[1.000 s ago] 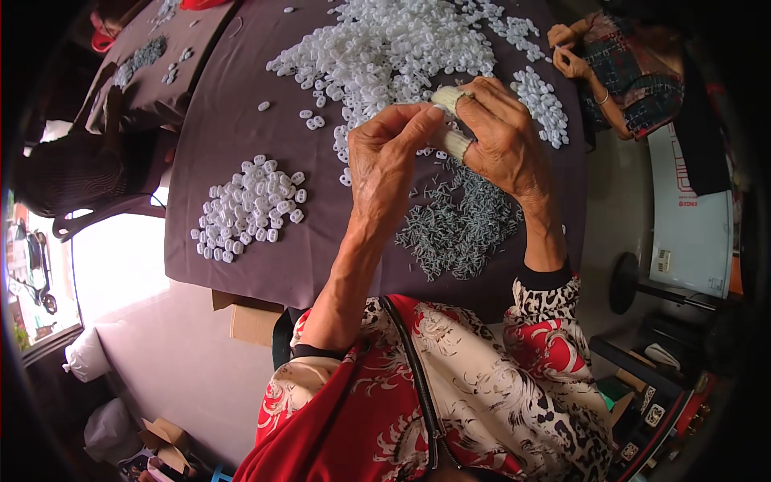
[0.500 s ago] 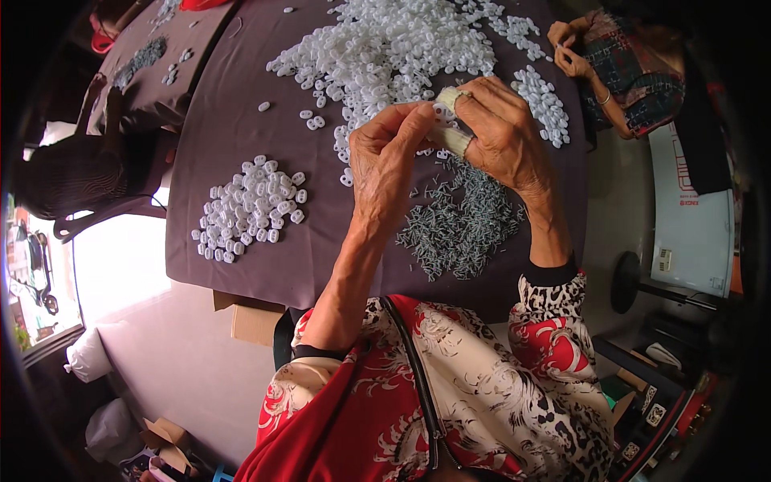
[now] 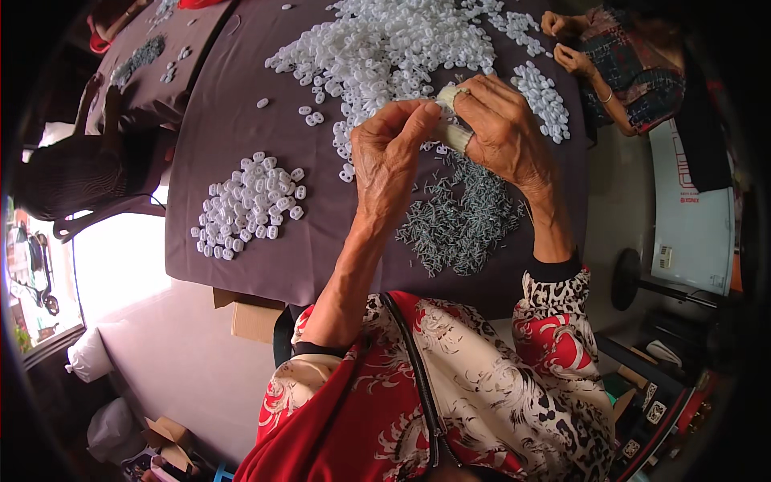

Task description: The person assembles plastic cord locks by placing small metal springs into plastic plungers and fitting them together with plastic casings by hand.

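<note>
My left hand (image 3: 389, 149) and my right hand (image 3: 506, 132) meet fingertip to fingertip above the table, their fingers closed. Cream tape (image 3: 455, 138) wraps the thumb and a finger of my right hand. A small white plastic piece is pinched at my left fingertips, mostly covered by the fingers now. What my right fingertips hold is hidden. Just below the hands lies a heap of small grey screws or pins (image 3: 462, 221). Behind them spreads a large pile of white oval plastic pieces with holes (image 3: 393, 48). A smaller pile of white pieces (image 3: 250, 205) sits left of my left forearm.
A dark cloth covers the table (image 3: 321, 257). Another person's hands (image 3: 566, 44) work at the right edge, beside a small group of white pieces (image 3: 542, 100). At the far left stands a second table (image 3: 181, 32) with parts on it. A cardboard box (image 3: 255, 320) is under the near edge.
My hands stay almost in place. The fingertips have drawn closer together, covering the white piece that showed between them before. The other person's hands have moved slightly apart.
</note>
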Action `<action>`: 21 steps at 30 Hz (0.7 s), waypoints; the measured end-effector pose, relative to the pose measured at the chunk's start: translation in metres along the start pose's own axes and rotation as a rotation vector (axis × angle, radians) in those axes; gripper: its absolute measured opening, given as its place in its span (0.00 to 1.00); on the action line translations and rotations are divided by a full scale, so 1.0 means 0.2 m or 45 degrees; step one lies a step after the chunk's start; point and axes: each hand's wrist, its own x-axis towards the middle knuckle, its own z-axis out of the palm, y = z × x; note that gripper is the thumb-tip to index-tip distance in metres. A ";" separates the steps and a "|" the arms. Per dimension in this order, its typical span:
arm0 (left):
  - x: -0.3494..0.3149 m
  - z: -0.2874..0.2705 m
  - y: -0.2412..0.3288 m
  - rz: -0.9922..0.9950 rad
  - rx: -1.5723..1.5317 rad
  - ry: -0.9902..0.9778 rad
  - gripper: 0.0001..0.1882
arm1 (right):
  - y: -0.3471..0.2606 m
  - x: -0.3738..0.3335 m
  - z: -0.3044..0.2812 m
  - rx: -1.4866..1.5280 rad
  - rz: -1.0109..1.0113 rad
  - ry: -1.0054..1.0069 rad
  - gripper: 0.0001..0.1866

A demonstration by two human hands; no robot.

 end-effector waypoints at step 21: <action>0.00 0.00 -0.03 -0.075 -0.025 -0.020 0.10 | 0.01 -0.03 0.02 0.061 0.026 -0.042 0.06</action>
